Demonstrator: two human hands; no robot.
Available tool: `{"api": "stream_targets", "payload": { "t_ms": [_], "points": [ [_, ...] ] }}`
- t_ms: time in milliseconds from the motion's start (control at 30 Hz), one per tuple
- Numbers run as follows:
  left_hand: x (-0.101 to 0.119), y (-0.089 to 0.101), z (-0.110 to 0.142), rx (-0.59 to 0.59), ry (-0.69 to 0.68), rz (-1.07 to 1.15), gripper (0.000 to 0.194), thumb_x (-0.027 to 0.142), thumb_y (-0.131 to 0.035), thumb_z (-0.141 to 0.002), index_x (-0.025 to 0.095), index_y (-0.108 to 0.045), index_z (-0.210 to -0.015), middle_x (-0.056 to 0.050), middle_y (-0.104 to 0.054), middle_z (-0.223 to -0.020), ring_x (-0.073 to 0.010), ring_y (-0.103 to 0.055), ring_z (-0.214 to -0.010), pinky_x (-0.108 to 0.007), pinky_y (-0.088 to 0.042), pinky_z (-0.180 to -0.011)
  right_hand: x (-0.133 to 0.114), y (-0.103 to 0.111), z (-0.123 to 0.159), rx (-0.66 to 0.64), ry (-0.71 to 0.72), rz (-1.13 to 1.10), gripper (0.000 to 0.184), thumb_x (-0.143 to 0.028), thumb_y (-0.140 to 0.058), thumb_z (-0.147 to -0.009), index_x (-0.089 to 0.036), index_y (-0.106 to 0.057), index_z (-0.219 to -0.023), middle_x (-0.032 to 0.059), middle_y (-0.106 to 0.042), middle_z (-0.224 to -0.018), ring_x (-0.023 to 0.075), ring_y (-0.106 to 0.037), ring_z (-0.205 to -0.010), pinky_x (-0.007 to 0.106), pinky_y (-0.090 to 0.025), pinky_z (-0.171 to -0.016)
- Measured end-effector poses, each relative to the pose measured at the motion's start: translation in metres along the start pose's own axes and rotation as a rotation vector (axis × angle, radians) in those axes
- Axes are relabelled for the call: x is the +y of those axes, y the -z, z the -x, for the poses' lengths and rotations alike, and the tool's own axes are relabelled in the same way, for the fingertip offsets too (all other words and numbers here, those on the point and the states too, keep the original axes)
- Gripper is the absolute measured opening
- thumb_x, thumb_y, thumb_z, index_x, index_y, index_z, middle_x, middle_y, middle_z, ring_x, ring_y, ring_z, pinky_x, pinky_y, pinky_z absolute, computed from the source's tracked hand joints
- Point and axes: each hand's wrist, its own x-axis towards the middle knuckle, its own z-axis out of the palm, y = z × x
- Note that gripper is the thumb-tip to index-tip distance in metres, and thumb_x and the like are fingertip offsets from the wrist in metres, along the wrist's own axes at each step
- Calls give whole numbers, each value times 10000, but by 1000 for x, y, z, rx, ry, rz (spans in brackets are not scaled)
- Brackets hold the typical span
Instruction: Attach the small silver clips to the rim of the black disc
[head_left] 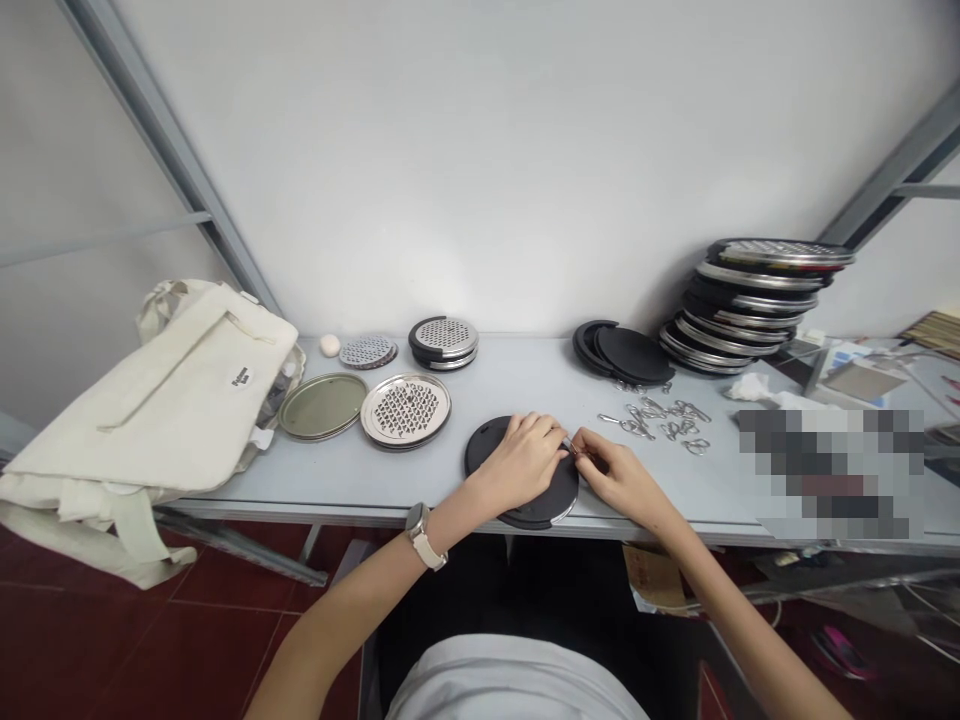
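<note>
A round black disc with a shiny metal rim lies flat near the table's front edge. My left hand, with a watch on the wrist, presses over its top, fingers curled toward the right edge. At that edge my right hand pinches with thumb and forefinger, close to the left fingertips. A small shiny metal piece glints between the two hands; its exact shape is mostly hidden. Behind and right of my right hand, several loose metal clasps are scattered on the table.
To the left are a perforated metal grater disc, a plain olive disc and a cream bag. Stacked grater discs stand behind. More black discs and a tall leaning disc stack are at the back right.
</note>
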Motion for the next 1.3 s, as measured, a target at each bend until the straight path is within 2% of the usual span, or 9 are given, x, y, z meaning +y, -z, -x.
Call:
{"api": "stream_targets", "payload": {
  "t_ms": [367, 567, 667, 767, 933, 1100, 1300],
  "points": [
    [-2, -1, 1, -5, -12, -7, 244, 174, -346, -987, 164, -564, -1098, -68, -562, -1066, -209, -499, -1019, -356, -358, -934, 3, 1, 0, 61, -38, -30, 168, -265, -408, -889, -216, -411, -728, -54, -383, -583, 133, -387, -560, 258, -324, -566],
    [-1, 0, 0, -22, 24, -18, 205, 218, -356, -988, 160, -538, -1062, -76, -545, -1030, -221, -499, -1012, -368, -372, -934, 1, 1, 0, 73, -35, -33, 188, -310, -398, -931, -221, -429, -769, -50, -403, -577, 139, -399, -553, 266, -337, -567],
    [0, 0, 0, -6, 47, -11, 202, 226, -371, -983, 158, -504, -1120, -82, -525, -1032, -225, -496, -1014, -373, -377, -938, 2, 1, 0, 97, -9, -38, 178, -319, -380, -949, -223, -435, -810, -43, -424, -612, 143, -414, -572, 268, -357, -588],
    [0, 0, 0, 7, 52, 0, 221, 217, -382, -978, 154, -469, -1171, -80, -510, -1035, -218, -497, -987, -363, -388, -924, 0, 0, 0, 61, 2, -13, 177, -328, -366, -961, -229, -432, -830, -38, -452, -642, 149, -444, -591, 269, -370, -608],
    [0, 1, 0, -8, 50, -23, 180, 222, -378, -979, 152, -502, -1088, -82, -493, -1021, -219, -499, -966, -358, -403, -905, -3, 0, -1, -18, 14, 52, 221, -342, -344, -977, -233, -416, -798, -22, -506, -672, 165, -500, -619, 276, -380, -627],
    [0, 1, 1, -6, 34, -8, 210, 219, -367, -985, 161, -505, -1133, -79, -495, -1034, -214, -507, -977, -366, -400, -923, -1, 0, -2, -11, 26, 70, 263, -349, -329, -979, -225, -453, -783, 15, -586, -718, 179, -544, -654, 284, -394, -637],
    [0, 2, 1, -16, 33, 7, 219, 224, -368, -986, 158, -515, -1133, -82, -506, -1037, -216, -508, -990, -378, -398, -934, 1, 1, -1, 2, 8, 99, 313, -358, -327, -975, -223, -427, -711, -1, -553, -640, 167, -520, -594, 276, -380, -599]
  ]
}}
